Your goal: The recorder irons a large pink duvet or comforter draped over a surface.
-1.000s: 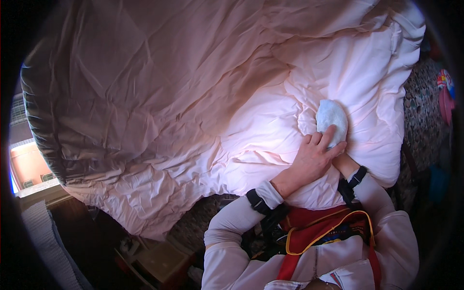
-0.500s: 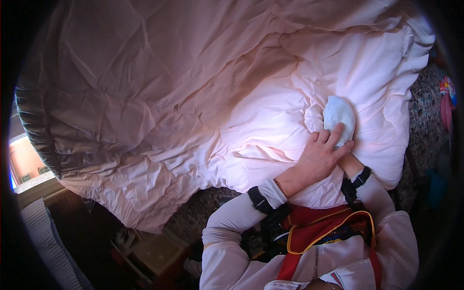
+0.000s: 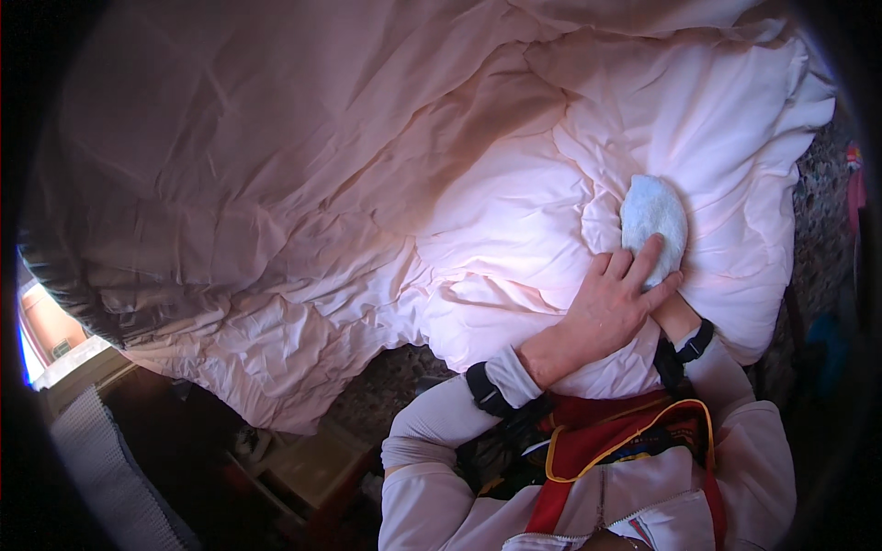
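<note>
Two hands close together. Left hand palm down, fingers partly spread, index on pale blue cloth just ahead of it; can't tell if it grips. Right hand mostly hidden behind left hand and cloth, grip unclear. Pink quilt extends beyond both.

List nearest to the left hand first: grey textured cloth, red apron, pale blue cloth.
1. Pale blue cloth, touched by the left hand
2. Red apron, below it in the head view
3. Grey textured cloth, far lower left
</note>
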